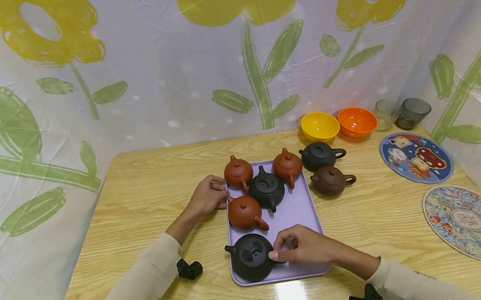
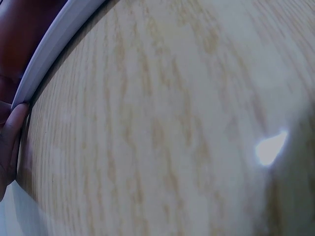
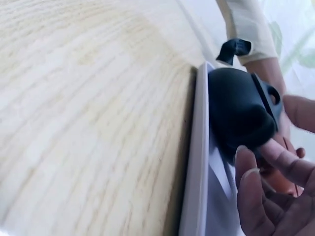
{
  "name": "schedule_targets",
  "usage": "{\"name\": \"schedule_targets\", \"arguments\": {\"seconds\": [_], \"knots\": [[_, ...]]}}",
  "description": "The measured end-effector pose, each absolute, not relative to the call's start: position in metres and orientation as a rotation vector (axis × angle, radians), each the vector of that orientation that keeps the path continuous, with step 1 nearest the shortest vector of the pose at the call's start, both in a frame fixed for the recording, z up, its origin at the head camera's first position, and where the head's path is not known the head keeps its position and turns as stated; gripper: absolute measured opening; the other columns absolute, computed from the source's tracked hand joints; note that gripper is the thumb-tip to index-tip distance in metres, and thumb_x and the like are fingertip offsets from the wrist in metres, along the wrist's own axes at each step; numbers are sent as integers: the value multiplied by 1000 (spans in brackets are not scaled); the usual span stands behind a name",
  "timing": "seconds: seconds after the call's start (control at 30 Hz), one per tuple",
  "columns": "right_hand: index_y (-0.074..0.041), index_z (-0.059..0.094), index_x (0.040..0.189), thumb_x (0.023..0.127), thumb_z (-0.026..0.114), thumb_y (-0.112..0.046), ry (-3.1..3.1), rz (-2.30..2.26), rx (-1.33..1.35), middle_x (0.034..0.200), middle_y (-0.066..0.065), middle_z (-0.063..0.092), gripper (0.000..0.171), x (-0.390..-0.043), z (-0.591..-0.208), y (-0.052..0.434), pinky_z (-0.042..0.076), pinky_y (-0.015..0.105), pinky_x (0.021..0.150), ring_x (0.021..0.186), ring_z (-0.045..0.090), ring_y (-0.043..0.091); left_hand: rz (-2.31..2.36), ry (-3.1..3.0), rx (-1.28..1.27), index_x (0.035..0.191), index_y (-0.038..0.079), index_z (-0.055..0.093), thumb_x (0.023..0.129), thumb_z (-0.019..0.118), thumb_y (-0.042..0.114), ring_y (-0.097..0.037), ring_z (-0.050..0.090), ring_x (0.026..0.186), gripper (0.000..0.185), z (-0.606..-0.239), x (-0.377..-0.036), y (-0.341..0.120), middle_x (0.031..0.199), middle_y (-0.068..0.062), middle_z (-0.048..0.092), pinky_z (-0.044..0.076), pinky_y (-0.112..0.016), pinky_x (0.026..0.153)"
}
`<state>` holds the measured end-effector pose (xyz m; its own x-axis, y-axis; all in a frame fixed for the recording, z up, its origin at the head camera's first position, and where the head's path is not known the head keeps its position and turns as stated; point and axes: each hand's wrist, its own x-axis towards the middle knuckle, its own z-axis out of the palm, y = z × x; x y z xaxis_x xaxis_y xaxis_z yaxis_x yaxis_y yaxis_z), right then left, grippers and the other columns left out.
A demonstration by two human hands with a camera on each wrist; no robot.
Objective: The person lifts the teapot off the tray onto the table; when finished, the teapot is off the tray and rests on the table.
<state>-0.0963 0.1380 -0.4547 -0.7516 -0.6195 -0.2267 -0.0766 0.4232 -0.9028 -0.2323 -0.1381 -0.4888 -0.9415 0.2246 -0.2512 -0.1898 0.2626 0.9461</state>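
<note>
A lilac tray lies mid-table and carries several small teapots: two red ones at the back, a black one between them, a red one and a flat black teapot at the front. My right hand pinches the front black teapot at its right side, between thumb and fingers, just inside the tray rim. My left hand curls on the tray's left rim beside the red teapots; one finger touches that rim.
To the right of the tray stand a black teapot and a brown teapot. Behind them are a yellow bowl, an orange bowl and two glasses. Two round patterned mats lie at the right. A flowered curtain surrounds the wooden table.
</note>
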Motion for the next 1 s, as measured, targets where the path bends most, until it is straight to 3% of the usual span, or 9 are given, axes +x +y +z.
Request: {"name": "schedule_targets", "arguments": {"seconds": [0.27,0.5,0.73,1.0], "knots": [[-15,72,80,91,73,-36,2191,-1264,-569,68,0,62,24,-92,-459,133,39,17,48,57,53,4,1719,2189,19,131,-10,46,90,60,-7,-13,63,77,43,-480,-230,-136,106,-15,54,65,-33,67],[-6,73,79,95,69,-31,2160,-1266,-575,65,11,63,30,-91,-457,131,38,17,47,55,52,5,1713,2212,2,130,-6,48,91,62,-5,-15,64,79,42,-488,-232,-137,108,-15,55,64,-30,65],[-3,71,79,96,68,-26,2147,-1283,-546,60,9,58,29,-88,-454,130,37,19,43,50,47,6,1686,2227,3,129,-5,48,91,62,-4,-15,64,78,40,-488,-232,-137,109,-15,56,64,-31,64],[-1,72,81,97,66,-23,2124,-1324,-515,62,2,57,28,-87,-454,132,44,19,43,48,47,6,1685,2225,22,130,-6,47,92,62,-2,-15,65,77,41,-487,-232,-138,110,-16,56,65,-33,65]]}}
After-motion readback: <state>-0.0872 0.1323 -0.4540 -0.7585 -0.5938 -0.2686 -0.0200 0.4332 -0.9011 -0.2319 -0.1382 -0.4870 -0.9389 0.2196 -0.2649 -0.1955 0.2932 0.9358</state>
